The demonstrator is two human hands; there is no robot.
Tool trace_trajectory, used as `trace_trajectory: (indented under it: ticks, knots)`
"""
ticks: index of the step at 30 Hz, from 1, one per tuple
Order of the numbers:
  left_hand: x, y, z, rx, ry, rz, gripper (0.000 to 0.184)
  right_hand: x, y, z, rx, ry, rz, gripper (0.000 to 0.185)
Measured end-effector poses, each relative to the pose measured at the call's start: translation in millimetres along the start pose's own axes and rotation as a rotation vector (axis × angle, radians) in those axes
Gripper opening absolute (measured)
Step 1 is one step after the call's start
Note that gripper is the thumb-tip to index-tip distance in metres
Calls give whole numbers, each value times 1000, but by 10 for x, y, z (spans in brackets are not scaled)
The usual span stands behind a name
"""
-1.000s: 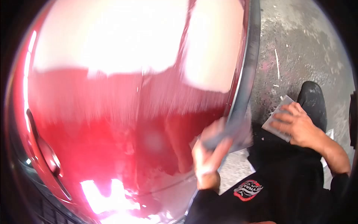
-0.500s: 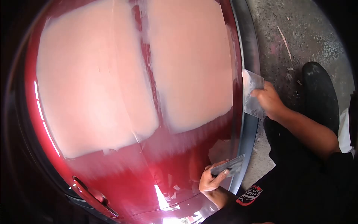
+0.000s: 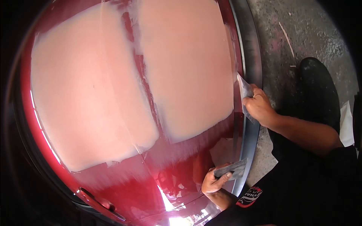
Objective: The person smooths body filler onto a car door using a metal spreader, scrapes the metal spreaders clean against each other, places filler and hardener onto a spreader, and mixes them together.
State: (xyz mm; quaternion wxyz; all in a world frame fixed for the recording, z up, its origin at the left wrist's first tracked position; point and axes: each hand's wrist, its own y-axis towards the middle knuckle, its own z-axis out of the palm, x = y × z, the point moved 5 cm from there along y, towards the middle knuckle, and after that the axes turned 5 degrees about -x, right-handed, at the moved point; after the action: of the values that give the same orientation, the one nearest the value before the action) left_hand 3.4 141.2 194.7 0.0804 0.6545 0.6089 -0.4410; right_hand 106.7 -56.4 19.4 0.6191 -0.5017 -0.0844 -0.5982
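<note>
In my right hand [image 3: 260, 107] is a thin, clear plastic filler spreader [image 3: 245, 92], gripped between thumb and fingers and tilted nearly edge-on. Its upper corner meets the red door panel [image 3: 177, 162] beside the dark lower trim; I cannot tell whether the whole edge touches. My left hand [image 3: 217, 180] grips a second, grey-smeared spreader [image 3: 232, 169], thumb on top, held over the panel's lower right part. Two broad pinkish patches of filler lie on the door, a left patch [image 3: 90, 94] and a right patch [image 3: 184, 71], with a strip of red between them.
A red door handle [image 3: 100, 203] is at the lower left. Dark trim [image 3: 250, 49] runs along the panel's right edge. Beyond it are a rough concrete floor [image 3: 275, 34], a thin pale strip [image 3: 286, 39] and a dark shoe [image 3: 318, 90].
My right hand has shifted slightly left and down, turning its spreader from flat-on to nearly edge-on against the panel. My left hand stays almost still. The view has moved a little.
</note>
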Motion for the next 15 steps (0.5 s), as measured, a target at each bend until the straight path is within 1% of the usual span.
trace_trajectory:
  ticks: [1, 3, 4, 6, 8, 11, 13, 14, 15]
  knots:
    - [-15, -6, 2, 3, 14, 8, 33, 39, -54, 31, 0, -1, 0, 39]
    - [-18, -8, -17, 4, 20, 20, 33, 194, -161, 107, -7, -116, -123, 56]
    - [-11, -14, -31, 19, 25, -1, 33, 215, -200, 153, 34, -80, -81, 59]
    - [6, -31, -30, 31, 25, -23, 33, 287, -273, 185, 37, -118, -118, 59]
    - [-15, -14, -23, 18, 19, 45, 33, 362, -328, 201, 34, -154, -157, 59]
    - [-32, -16, -14, 14, 23, 6, 33, 402, -403, 150, 23, -138, -134, 56]
    - [-2, -11, -28, 14, 17, -14, 33, 356, -416, 27, 74, -99, -179, 46]
    - [12, -30, -33, 15, 9, -40, 33, 264, -408, -61, -30, -55, -206, 36]
    - [7, -44, -23, 15, 6, -46, 33, 184, -355, -97, -28, -58, -200, 36]
